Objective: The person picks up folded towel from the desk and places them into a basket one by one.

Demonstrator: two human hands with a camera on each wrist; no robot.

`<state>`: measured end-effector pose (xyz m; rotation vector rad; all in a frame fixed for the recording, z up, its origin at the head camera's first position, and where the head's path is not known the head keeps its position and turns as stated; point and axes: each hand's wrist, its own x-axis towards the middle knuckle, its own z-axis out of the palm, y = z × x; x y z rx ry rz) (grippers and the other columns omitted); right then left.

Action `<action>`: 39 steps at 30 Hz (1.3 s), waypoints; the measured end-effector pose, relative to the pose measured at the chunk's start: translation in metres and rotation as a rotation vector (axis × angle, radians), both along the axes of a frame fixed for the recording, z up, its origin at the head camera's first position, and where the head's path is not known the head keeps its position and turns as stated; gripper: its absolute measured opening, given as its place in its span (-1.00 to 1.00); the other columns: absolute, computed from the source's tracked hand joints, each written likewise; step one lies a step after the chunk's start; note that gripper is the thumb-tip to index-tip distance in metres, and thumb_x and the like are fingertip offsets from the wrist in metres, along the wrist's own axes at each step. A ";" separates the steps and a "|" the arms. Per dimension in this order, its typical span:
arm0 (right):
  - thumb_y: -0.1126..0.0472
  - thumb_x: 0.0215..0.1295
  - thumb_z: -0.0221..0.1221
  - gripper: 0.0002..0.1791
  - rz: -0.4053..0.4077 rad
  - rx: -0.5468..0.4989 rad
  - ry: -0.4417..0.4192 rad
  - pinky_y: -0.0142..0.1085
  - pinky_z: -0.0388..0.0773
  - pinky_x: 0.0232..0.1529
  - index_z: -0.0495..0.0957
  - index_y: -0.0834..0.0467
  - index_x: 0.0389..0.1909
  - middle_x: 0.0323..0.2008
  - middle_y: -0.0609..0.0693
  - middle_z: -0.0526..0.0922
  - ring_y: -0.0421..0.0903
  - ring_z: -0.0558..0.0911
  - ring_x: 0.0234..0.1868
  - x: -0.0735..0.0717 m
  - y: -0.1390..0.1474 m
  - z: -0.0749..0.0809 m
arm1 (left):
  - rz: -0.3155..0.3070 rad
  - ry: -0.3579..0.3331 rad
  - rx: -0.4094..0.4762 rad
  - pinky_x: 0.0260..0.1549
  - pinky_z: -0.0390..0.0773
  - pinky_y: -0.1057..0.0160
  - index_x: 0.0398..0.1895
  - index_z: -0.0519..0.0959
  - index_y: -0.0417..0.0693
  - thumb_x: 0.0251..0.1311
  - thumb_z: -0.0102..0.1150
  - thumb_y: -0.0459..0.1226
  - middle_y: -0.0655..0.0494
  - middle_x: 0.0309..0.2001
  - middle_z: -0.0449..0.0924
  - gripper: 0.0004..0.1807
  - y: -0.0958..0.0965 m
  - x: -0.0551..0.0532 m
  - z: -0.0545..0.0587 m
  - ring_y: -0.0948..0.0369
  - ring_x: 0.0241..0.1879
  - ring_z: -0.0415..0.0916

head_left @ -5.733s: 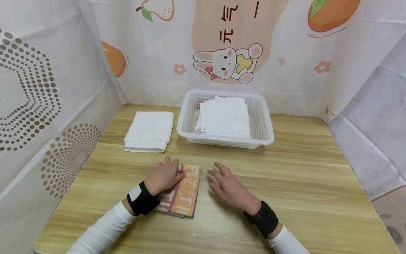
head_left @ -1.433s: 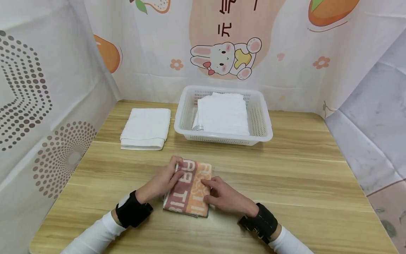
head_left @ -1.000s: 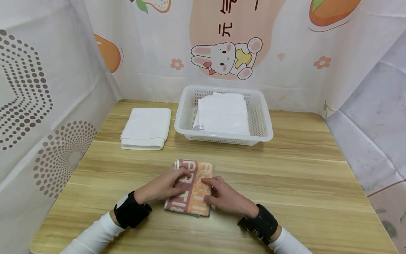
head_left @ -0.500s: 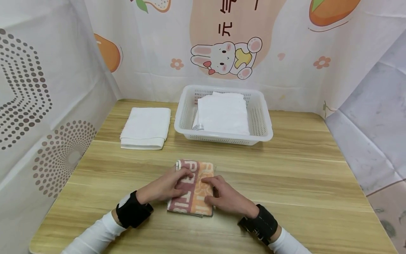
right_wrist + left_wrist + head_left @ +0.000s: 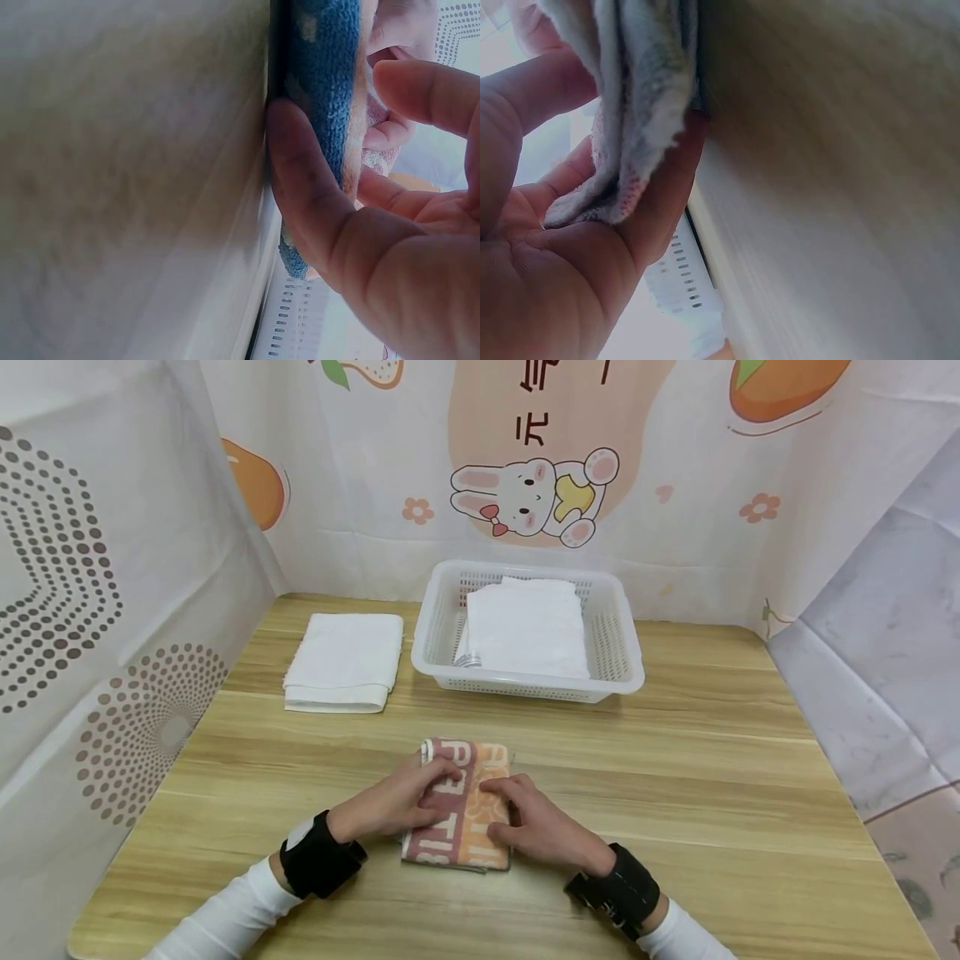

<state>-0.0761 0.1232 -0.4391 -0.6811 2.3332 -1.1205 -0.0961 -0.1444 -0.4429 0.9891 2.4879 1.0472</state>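
Note:
A folded towel (image 5: 476, 822), maroon and orange with pale lettering, lies on the table before the person. My left hand (image 5: 397, 797) holds its left edge. Thumb and fingers are on top there, while the left wrist view shows other fingers (image 5: 664, 202) under the folded layers (image 5: 641, 97). At the opposite edge is my right hand (image 5: 543, 827), thumb and index finger on the orange part. In the right wrist view a lower finger (image 5: 304, 165) sits against the towel's blue side (image 5: 326, 82), close to the tabletop. The towel's underside is hidden.
Behind the hands stands a white perforated basket (image 5: 528, 685) with folded white towels (image 5: 528, 627) in it. Left of it lies another folded white towel (image 5: 347, 660). Patterned curtains (image 5: 360, 485) enclose the back and sides of the wooden table (image 5: 712, 793).
Over the last second the towel has slid slightly right with both hands on it. Earlier, the right hand was off the towel, which lay farther left under the left hand.

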 end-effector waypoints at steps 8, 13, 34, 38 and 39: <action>0.19 0.36 0.19 -0.45 -0.010 -0.001 -0.020 -0.31 0.31 -0.11 0.37 0.17 0.34 0.08 0.11 0.35 -0.08 0.35 -0.09 0.001 0.002 0.001 | -0.011 0.012 0.011 0.06 0.43 0.19 0.15 0.44 -0.07 0.19 0.35 -0.33 0.10 0.14 0.47 -0.53 0.002 0.000 -0.002 0.20 0.06 0.35; 0.17 0.38 0.18 -0.44 -0.005 0.001 -0.030 -0.28 0.31 -0.08 0.35 0.15 0.36 0.11 0.12 0.34 -0.07 0.36 -0.07 0.002 0.004 0.001 | -0.010 0.004 0.014 -0.02 0.43 0.23 0.17 0.44 -0.05 0.19 0.34 -0.33 0.12 0.11 0.48 -0.52 0.004 0.001 -0.002 0.22 -0.03 0.35; 0.19 0.36 0.20 -0.46 -0.025 0.026 -0.015 -0.29 0.32 -0.08 0.38 0.17 0.33 0.05 0.11 0.36 -0.08 0.36 -0.10 0.005 0.015 0.002 | -0.037 0.019 -0.001 -0.01 0.42 0.22 0.14 0.45 -0.06 0.14 0.38 -0.34 0.12 0.12 0.48 -0.50 0.019 0.001 -0.001 0.20 -0.03 0.35; 0.22 0.34 0.21 -0.46 -0.025 0.028 -0.004 -0.29 0.33 -0.06 0.39 0.18 0.32 0.04 0.10 0.36 -0.09 0.36 -0.09 0.005 0.016 0.002 | -0.031 0.002 -0.009 0.01 0.43 0.21 0.15 0.44 -0.04 0.15 0.38 -0.33 0.12 0.13 0.47 -0.50 0.020 0.001 -0.001 0.19 0.00 0.36; 0.22 0.34 0.21 -0.46 -0.025 0.027 -0.002 -0.30 0.33 -0.06 0.39 0.18 0.32 0.04 0.10 0.36 -0.09 0.36 -0.09 0.005 0.016 0.002 | -0.034 0.009 -0.010 0.01 0.44 0.20 0.15 0.44 -0.05 0.15 0.38 -0.34 0.12 0.13 0.48 -0.50 0.020 0.002 -0.001 0.19 0.00 0.36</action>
